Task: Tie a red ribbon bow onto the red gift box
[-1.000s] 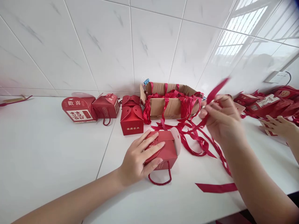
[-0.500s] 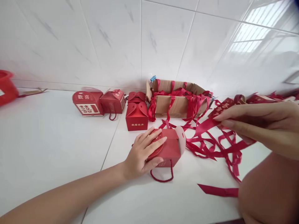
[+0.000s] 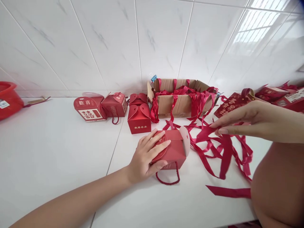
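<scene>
My left hand [image 3: 147, 153] holds a red gift box [image 3: 175, 152] steady, fingers across its top and thumb along the near side. A pale flap stands up at the box's right end, and a dark red cord handle [image 3: 168, 182] lies in front of it. To the right, my right hand [image 3: 251, 122] pinches a red ribbon [image 3: 206, 133] between thumb and fingertips, above the counter. Part of a ribbon hangs down below that hand. A tangle of loose ribbons [image 3: 209, 155] lies between the box and my right hand.
Behind stands an open cardboard box [image 3: 166, 106] draped with ribbons, a blue binder clip [image 3: 154, 78] on its corner. Red gift boxes [image 3: 139, 122] stand left of it. A red plastic container [image 3: 10, 104] is far left; more red boxes [image 3: 273, 93] lie right, along the tiled wall.
My right hand has shifted slightly with the ribbon, and a length of ribbon now drops below it. My left hand stays on the gift box. The view has tilted a little.
</scene>
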A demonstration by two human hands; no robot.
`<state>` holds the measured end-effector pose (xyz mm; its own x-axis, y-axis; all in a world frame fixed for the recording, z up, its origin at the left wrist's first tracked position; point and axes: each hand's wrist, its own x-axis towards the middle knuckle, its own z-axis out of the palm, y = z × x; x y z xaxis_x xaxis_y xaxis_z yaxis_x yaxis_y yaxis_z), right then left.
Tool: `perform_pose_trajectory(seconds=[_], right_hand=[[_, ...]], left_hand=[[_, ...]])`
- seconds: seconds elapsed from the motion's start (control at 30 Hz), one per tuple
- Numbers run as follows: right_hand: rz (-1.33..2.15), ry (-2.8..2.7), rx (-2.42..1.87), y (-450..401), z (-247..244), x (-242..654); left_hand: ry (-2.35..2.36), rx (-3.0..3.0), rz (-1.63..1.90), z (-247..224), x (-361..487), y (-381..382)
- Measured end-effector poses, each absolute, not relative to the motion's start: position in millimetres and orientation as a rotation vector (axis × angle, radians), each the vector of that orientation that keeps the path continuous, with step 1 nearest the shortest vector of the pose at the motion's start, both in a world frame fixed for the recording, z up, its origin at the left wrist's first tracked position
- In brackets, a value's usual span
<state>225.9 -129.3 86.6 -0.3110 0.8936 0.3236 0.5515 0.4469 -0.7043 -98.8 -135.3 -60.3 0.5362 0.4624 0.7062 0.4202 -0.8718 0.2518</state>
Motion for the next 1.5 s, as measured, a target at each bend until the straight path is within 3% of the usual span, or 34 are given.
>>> perform_pose_trajectory(seconds=[0.1,0.3,0.73,1.13,1.5], right_hand=[[0.690,-2.453,-1.287,-121,87,217],[0.612,-2.609,-1.212,-119,81,214],[0.527,-2.569,-1.284,-121,81,208],[0.820,-2.476,-1.228,-117,77,200],[0.901,-2.537,-1.436,-117,87,192]], left_hand=[[0.767,2.708,1.281,-60,-99,-135],[0.768,2.704,1.268,-59,-99,-136],[0.786,2.717,1.244,-58,-100,-136],[0.787,2.716,1.223,-59,-101,-134],[0.780,2.711,1.254,-58,-99,-135]])
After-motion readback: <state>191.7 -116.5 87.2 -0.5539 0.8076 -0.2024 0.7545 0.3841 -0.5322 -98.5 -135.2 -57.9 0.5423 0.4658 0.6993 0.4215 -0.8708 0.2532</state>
